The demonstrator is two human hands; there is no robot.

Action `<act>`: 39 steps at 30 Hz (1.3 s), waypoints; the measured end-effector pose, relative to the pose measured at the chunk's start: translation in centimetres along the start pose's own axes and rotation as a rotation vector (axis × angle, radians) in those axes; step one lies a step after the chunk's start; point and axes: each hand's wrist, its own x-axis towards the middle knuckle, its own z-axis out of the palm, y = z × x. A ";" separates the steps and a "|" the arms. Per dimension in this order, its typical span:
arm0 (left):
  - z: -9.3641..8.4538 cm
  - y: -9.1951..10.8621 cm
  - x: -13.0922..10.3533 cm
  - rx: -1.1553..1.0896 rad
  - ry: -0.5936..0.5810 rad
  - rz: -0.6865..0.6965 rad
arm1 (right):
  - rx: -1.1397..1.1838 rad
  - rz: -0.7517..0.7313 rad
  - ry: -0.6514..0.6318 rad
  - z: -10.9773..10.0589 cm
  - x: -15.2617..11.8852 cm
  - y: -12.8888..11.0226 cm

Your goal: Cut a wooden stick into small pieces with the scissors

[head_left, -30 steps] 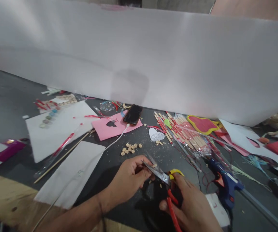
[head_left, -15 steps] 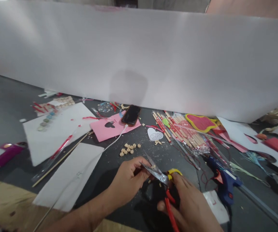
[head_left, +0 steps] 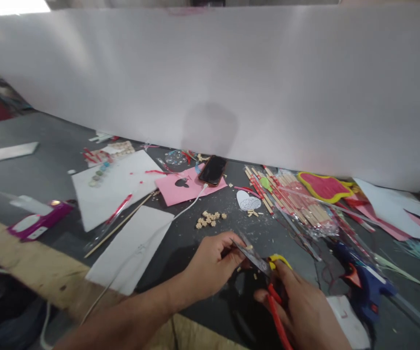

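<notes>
My right hand [head_left: 304, 306] is closed round the handles of a pair of scissors [head_left: 255, 260], which show yellow and red parts. The blades are parted and point up and left, towards my left fingertips. My left hand [head_left: 206, 265] pinches a small pale wooden piece [head_left: 249, 247] at the blades; its far side is hidden by the fingers and blades. Just beyond my left hand lies a pile of small flower-shaped wooden pieces [head_left: 210, 219]. Short cut bits [head_left: 253, 213] rest by a white paper heart [head_left: 246, 200].
A phone [head_left: 212, 170] on pink paper [head_left: 171, 193] trails a white cable. Bundled wooden sticks [head_left: 286, 194] and a blue glue gun [head_left: 368, 291] lie to the right. White sheets [head_left: 133, 250] and a purple device [head_left: 42, 221] lie left. A white board [head_left: 210, 87] stands behind.
The view has shifted left, so the things on the table appear further right. Both hands keep their hold, with the scissors still around the small wooden piece.
</notes>
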 end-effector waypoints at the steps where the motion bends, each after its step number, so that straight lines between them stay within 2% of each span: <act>1: 0.0 0.1 0.0 0.003 0.001 0.012 | 0.001 -0.009 0.003 0.0 0.0 0.2; 8: 0.3 0.4 0.0 0.062 -0.007 0.055 | -0.065 -0.030 0.026 0.1 0.1 0.6; 11: 0.0 1.0 0.1 0.154 -0.043 0.096 | -0.035 -0.008 0.046 -0.3 0.0 0.4; 14: -1.1 2.1 -0.1 0.392 -0.062 0.203 | 0.060 0.062 0.031 -0.8 0.0 0.4; 17: -3.2 2.5 -1.2 0.713 0.039 0.281 | 0.135 0.158 0.022 -1.3 0.2 0.5; 19: -4.9 1.9 -2.3 0.949 0.080 0.308 | 0.152 0.199 0.032 -1.5 0.4 0.6; 22: -7.6 -0.6 -4.6 1.183 0.104 0.283 | 0.164 0.222 0.047 -1.5 0.6 0.5; 25: -9.8 -3.9 -7.0 1.302 0.143 0.277 | 0.166 0.227 0.049 -1.4 0.7 0.3; 27: -10.7 -5.6 -8.2 1.343 0.186 0.289 | 0.166 0.235 0.036 -1.2 0.7 0.3; 30: -11.2 -6.6 -9.0 1.361 0.198 0.277 | 0.155 0.236 0.017 -1.1 0.7 0.4; 39: -10.6 -5.8 -8.8 1.326 0.228 0.216 | 0.134 0.227 -0.012 -0.9 0.5 0.5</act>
